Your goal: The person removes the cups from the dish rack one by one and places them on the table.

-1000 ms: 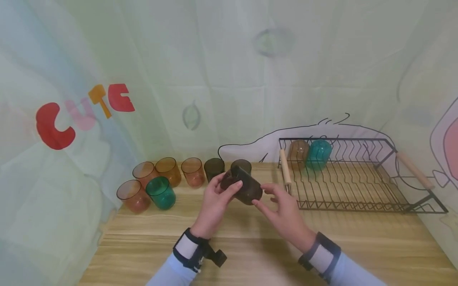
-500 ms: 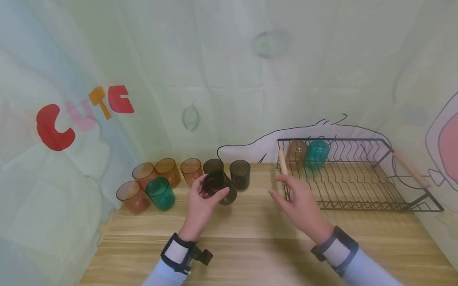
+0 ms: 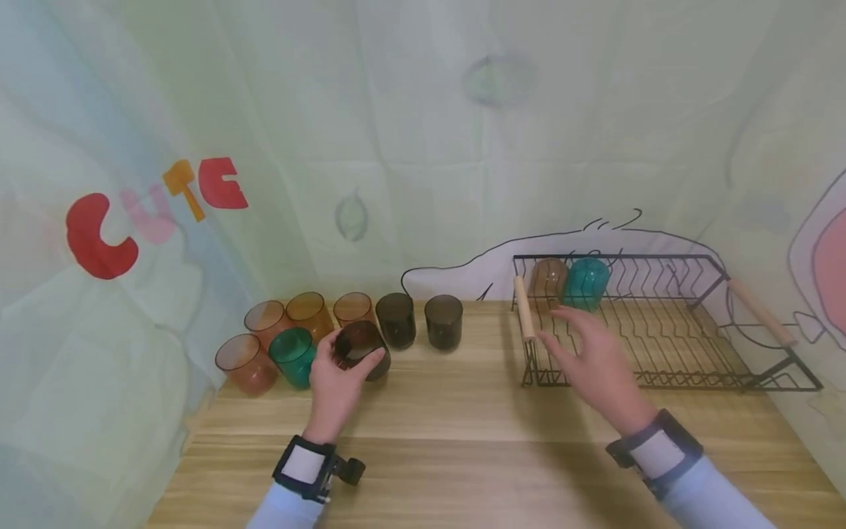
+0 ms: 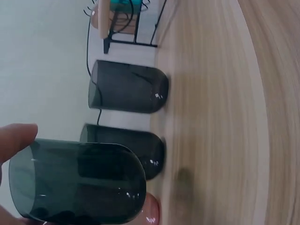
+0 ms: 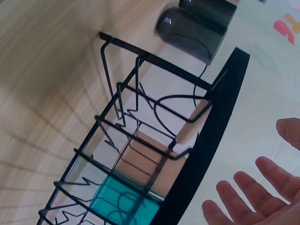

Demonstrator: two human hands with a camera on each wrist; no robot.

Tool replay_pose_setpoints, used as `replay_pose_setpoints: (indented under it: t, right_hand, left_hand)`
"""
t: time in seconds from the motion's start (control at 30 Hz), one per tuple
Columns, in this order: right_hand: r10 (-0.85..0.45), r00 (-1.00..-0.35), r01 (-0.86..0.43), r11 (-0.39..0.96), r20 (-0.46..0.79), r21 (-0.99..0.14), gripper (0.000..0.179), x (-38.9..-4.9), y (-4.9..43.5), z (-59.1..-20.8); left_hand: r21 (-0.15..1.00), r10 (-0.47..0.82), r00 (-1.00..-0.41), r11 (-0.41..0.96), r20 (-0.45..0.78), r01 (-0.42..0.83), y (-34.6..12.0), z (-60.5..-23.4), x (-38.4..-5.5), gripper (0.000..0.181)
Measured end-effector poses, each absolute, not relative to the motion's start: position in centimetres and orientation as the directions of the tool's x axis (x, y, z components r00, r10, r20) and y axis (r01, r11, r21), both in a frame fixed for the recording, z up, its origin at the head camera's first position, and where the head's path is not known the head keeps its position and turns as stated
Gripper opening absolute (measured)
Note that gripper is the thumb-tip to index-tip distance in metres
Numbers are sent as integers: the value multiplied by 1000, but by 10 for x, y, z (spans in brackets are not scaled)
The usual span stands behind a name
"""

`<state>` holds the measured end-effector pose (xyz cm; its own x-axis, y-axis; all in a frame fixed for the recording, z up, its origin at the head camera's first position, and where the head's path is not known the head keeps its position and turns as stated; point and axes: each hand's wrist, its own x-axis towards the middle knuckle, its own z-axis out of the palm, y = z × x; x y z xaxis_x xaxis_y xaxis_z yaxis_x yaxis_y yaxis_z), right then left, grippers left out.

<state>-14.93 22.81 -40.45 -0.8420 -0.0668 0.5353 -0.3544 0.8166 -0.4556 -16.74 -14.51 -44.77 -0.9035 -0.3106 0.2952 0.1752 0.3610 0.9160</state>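
Observation:
My left hand [image 3: 335, 389] grips a dark smoky glass tumbler [image 3: 363, 353] by its sides, thumb on the near right. The glass is held above the table, in front of the row of cups, rim up and slightly tilted. Close up in the left wrist view, the held tumbler [image 4: 84, 183] overlaps another dark one behind it. Two more dark tumblers stand upright behind it, one at the middle [image 3: 396, 323] and one further right [image 3: 444, 323]. My right hand [image 3: 598, 360], fingers spread and holding nothing, hovers over the left part of the black wire dish rack [image 3: 525, 308].
Left of the held glass stand a teal tumbler [image 3: 289, 360], an amber tumbler [image 3: 309, 316] and several pink ones, the nearest pink tumbler [image 3: 246, 367] at far left. Inside the rack, a brown glass [image 3: 548, 283] and a teal glass [image 3: 587, 283] sit upside down. A printed curtain [image 3: 423, 147] hangs behind.
The left hand has carried the dark tumbler leftward and turned its rim up. The right hand has left that glass and moved right, over the rack.

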Motion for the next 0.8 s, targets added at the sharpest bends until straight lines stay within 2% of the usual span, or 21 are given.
replay_pose_setpoints:
  t: [0.17, 0.43, 0.8]
  right_hand:
    - [-99, -846, -366, 822, 524, -437, 51, -149, 232, -402]
    - [-99, -930, -263, 851, 353, -454, 68, -145, 232, -404]
    - [-120, -911, -300, 850, 395, -433, 59, -148, 231, -411]
  left_hand:
    - [889, -364, -877, 437, 314, 137, -157, -454, -172, 78]
    - [866, -393, -869, 494, 302, 78, -167, -465, -178, 79]
    - [856, -401, -869, 515, 288, 46, -170, -473, -182, 80]
